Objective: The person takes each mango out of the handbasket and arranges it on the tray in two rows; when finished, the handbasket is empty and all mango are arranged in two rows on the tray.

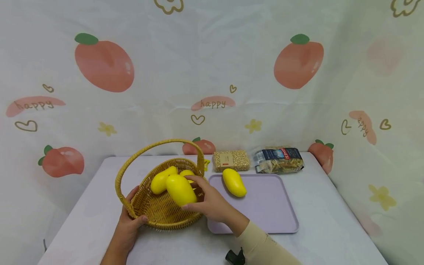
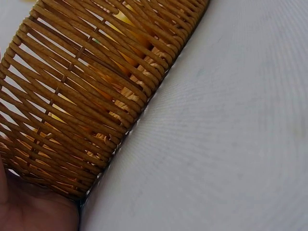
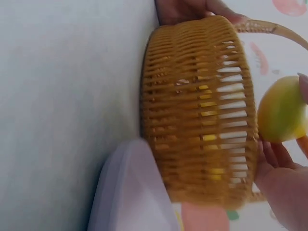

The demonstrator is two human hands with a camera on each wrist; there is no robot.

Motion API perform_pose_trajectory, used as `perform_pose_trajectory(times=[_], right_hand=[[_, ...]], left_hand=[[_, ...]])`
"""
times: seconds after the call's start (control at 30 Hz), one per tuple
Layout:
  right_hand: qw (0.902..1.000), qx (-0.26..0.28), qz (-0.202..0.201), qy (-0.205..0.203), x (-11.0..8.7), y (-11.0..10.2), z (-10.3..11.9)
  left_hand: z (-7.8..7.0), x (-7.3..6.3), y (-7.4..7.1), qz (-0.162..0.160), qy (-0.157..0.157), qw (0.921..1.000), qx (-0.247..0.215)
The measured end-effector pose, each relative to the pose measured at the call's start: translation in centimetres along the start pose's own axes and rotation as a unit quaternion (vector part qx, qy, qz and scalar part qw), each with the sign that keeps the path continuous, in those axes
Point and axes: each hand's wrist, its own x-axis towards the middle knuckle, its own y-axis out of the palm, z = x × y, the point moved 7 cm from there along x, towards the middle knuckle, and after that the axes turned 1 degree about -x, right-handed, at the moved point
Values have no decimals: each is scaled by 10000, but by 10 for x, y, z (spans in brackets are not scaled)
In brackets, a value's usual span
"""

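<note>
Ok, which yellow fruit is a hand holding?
The front yellow fruit, gripped by the right hand over the basket. The others I see lie unheld in the basket or on the purple tray.

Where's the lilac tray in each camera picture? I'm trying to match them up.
Head: the lilac tray is right of centre, in the lower part.
Left wrist: not in this picture.
Right wrist: the lilac tray is at the bottom edge, left of centre, partly cut off.
Shared landmark: the wicker basket shows in all three views.
</note>
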Motion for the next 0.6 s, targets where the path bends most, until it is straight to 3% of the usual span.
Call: perform_pose_trajectory(times=[0.3,0.6], right_hand=[[9990,344,-43,-285,-29,-25,-1],[9978,7,-589,-314,-52,-64,-8]], left_hand=[[-1,-1,-1,-56,-12,9999,-134],[0,0,1,-37,-84,9999,-82]])
